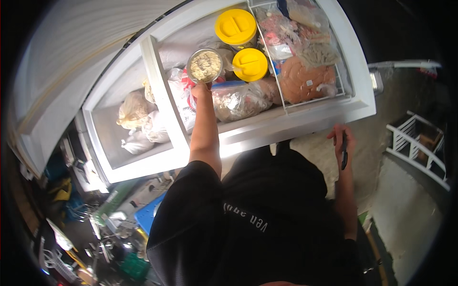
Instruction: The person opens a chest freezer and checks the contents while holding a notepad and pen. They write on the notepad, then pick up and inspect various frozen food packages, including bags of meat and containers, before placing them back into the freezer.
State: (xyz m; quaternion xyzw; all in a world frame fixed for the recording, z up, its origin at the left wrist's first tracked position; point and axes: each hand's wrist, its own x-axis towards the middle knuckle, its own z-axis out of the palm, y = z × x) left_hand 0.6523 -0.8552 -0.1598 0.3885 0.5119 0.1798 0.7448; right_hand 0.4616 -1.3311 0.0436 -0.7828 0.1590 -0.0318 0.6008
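My left hand (201, 89) reaches into an open chest freezer (257, 131) and grips the near rim of a round metal-rimmed container (204, 66). Pale, shredded-looking food fills the container, which is above plastic bags. Just right of it stand two tubs with yellow lids (235, 26). A clear plastic bag of frozen food (239, 102) lies beside my left forearm. Outside the freezer's front wall, my right hand (341, 137) hangs low around a slim black object (344, 152), too unclear to identify.
A white wire basket (284, 89) holds bagged meat at the freezer's right end. Tied plastic bags (134, 111) lie left of the white divider (161, 82). The raised lid (68, 68) stands behind. A white plastic rack-like piece (418, 146) is at right; clutter covers the floor at lower left.
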